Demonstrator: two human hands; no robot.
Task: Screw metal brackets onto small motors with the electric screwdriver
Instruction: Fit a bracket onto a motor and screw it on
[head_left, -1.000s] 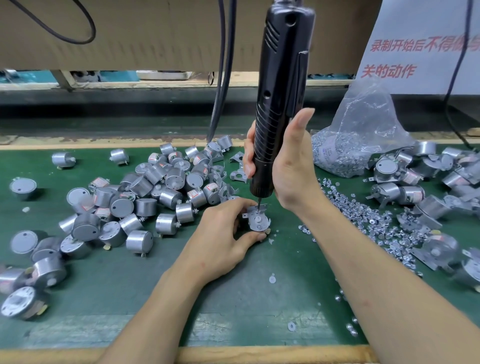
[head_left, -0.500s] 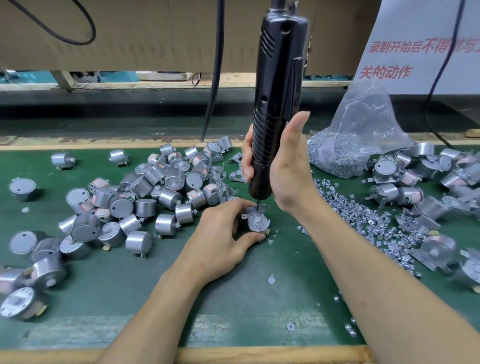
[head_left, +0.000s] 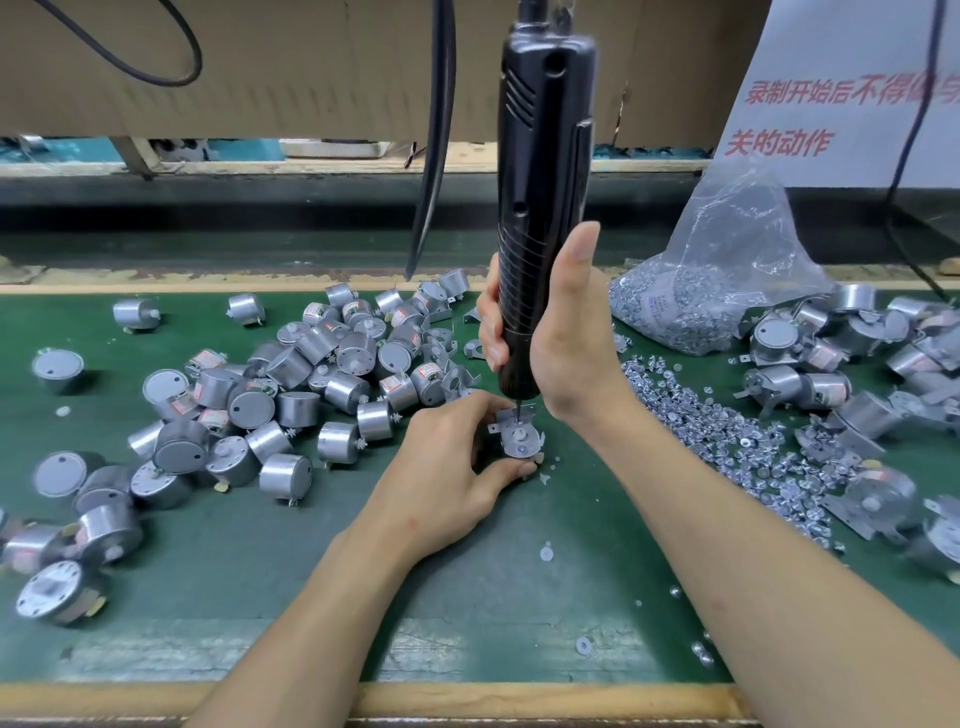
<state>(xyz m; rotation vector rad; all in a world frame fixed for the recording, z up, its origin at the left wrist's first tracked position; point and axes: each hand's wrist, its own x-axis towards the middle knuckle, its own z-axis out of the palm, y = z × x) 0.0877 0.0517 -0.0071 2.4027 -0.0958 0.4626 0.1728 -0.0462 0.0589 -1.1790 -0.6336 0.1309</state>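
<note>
My right hand (head_left: 563, 348) grips the black electric screwdriver (head_left: 537, 171), which stands upright with its bit pressed down on the far edge of a metal bracket (head_left: 519, 423). That bracket lies on top of a small silver motor (head_left: 521, 448) on the green mat. My left hand (head_left: 452, 467) holds the motor and bracket from the left, thumb at its near side and fingers curled round its far side. The motor's body is mostly hidden by the bracket and my fingers.
A heap of loose silver motors (head_left: 291, 384) covers the mat's left half. Loose screws (head_left: 727, 431) spread to the right, beside a clear plastic bag of screws (head_left: 722, 291). Motors with brackets (head_left: 841, 364) pile at the far right. A wooden edge (head_left: 467, 699) bounds the front.
The screwdriver's top has shifted slightly left; its bit stays on the bracket. Both hands keep their hold in the same place.
</note>
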